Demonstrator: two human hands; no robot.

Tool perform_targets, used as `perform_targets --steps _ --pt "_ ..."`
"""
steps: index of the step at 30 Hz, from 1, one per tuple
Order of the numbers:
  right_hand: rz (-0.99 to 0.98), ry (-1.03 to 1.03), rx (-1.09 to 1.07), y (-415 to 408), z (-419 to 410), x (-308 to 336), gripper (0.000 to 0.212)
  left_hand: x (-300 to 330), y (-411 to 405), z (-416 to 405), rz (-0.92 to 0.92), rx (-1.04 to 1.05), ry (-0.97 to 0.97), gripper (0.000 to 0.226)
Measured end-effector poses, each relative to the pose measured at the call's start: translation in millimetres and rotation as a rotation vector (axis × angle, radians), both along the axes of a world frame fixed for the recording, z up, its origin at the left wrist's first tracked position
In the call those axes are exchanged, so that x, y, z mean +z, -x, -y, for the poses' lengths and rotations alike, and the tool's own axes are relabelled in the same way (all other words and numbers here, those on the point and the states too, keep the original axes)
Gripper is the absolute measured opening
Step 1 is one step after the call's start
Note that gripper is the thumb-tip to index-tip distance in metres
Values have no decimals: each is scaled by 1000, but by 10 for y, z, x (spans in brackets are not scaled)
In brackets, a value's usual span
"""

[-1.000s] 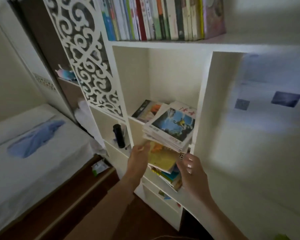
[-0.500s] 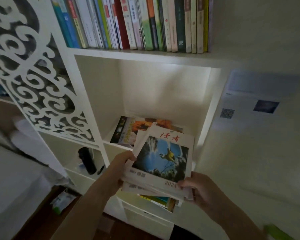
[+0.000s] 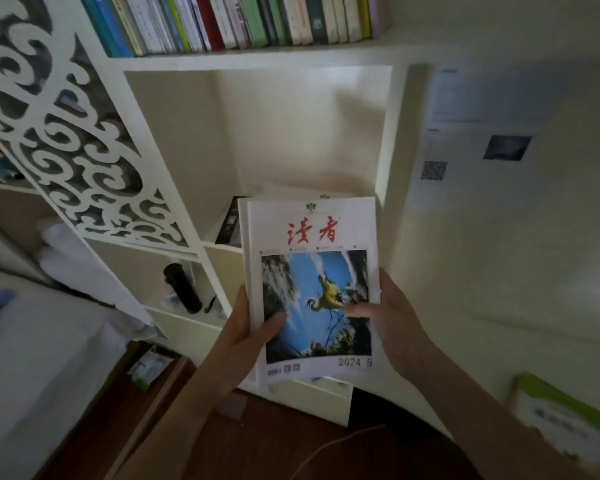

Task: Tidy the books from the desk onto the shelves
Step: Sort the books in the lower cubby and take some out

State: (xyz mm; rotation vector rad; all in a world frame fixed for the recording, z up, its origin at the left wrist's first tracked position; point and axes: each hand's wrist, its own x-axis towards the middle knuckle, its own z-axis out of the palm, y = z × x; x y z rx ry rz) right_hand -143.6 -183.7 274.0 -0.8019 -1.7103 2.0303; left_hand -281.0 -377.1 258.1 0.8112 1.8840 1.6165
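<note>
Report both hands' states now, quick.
Left hand: holding the left edge of the white magazine stack with a blue bird-photo cover.
Right hand: holding the same stack's right edge, thumb on the cover.

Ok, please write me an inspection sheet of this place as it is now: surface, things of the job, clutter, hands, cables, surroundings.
Surface: the open shelf compartment is mostly free; a dark-covered magazine lies flat on its floor.
Job's things: a stack of magazines, held in front of the compartment, top cover with red characters and a bird photo.
Clutter: a black bottle in the lower compartment; a small packet on the floor.
Hands: the left hand grips the stack's left edge; the right hand grips its right edge, thumb on the cover.
Cables: one pale cable on the floor.
Surroundings: a row of upright books above; a white carved panel at left; a bed; papers on the wall.
</note>
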Motion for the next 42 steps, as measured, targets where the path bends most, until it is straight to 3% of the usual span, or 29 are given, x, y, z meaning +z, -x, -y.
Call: perform_targets --steps 4,9,13,17,23,26,32,37,39,42 --pt "-10 -55 28 -558 -158 -194 58 -312 -557 -153 69 47 -31 68" --pt "49 -48 -144 -1327 -564 -753 57 -811 -1133 -723 128 -110 91 70" --pt "122 -80 -264 -1725 -1136 -1255 48 -1350 -1344 -1678 20 -139 165 48" --pt "140 -81 -350 -1870 -1592 -1772 44 -1849 -1421 -2386 62 -133 229 17" --pt "209 42 -368 -2009 -1816 -2218 40 -2259 -1490 -2669 120 -113 273 7" --pt "194 24 -365 -2004 -1841 -2298 38 -2210 -1489 -2712 175 -94 187 20" --pt "176 43 -418 -1946 -1902 -2227 41 -1881 -1406 -2765 83 -93 -31 51" --pt "269 62 -515 -1904 -1843 -2581 39 -2220 -1518 -2745 202 -57 160 26" --pt "349 62 -468 -1891 -1806 -2725 28 -2424 -1587 -2727 229 -40 253 36" --pt "414 91 -440 -1880 -1850 -2862 29 -2604 -1634 -2746 290 15 279 31"
